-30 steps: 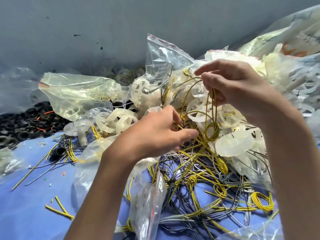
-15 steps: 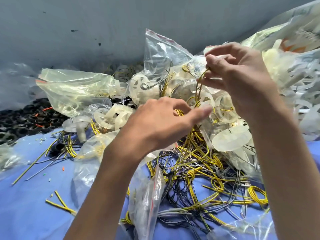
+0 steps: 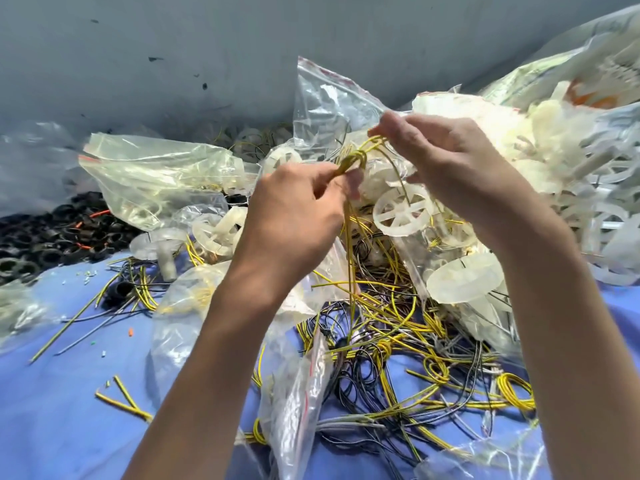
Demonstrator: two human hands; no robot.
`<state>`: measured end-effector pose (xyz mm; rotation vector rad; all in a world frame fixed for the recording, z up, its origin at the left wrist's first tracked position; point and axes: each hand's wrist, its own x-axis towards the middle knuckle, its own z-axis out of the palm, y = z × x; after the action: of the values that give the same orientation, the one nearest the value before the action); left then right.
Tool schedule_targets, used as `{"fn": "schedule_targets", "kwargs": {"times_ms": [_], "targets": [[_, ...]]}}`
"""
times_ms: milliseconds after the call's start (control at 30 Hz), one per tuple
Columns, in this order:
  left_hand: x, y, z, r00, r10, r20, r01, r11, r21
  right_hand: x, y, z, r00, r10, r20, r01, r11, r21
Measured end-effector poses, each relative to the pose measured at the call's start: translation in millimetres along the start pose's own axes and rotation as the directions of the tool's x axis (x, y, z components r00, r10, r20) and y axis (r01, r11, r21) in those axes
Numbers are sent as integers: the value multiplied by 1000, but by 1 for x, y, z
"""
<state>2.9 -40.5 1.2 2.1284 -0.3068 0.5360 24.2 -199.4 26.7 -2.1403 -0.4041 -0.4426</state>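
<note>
yellow wire (image 3: 358,157): end hidden in left fingers (image 3: 351,183) | bag (image 3: 571,64): cropped right

The left hand (image 3: 298,209) is raised, thumb and fingers curled in a pinch, just below the right hand (image 3: 446,161), whose fingertips pinch too.

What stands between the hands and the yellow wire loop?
Nothing visible: the left hand and the right hand both pinch the yellow wire loop. Its trailing strands run down into the wire tangle below, which may snag.
</note>
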Motion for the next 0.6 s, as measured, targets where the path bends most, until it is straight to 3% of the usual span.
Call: {"fn": "schedule_targets", "kwargs": {"times_ms": [167,300,467,600], "targets": [[2,8,-5,995,-94,-19,79,915,-396,-7,-5,12,978,-32,208,81,969,-232],[3,12,-11,988,-152,-26,114,834,-540,-7,-7,18,960,-164,227,179,983,-47],[6,11,-26,973,-172,-151,61,832,-551,-5,-3,17,961,-219,168,196,970,142],[7,4,-27,973,-193,-128,97,840,-533,-5,-2,10,950,-271,152,220,931,291]]}}
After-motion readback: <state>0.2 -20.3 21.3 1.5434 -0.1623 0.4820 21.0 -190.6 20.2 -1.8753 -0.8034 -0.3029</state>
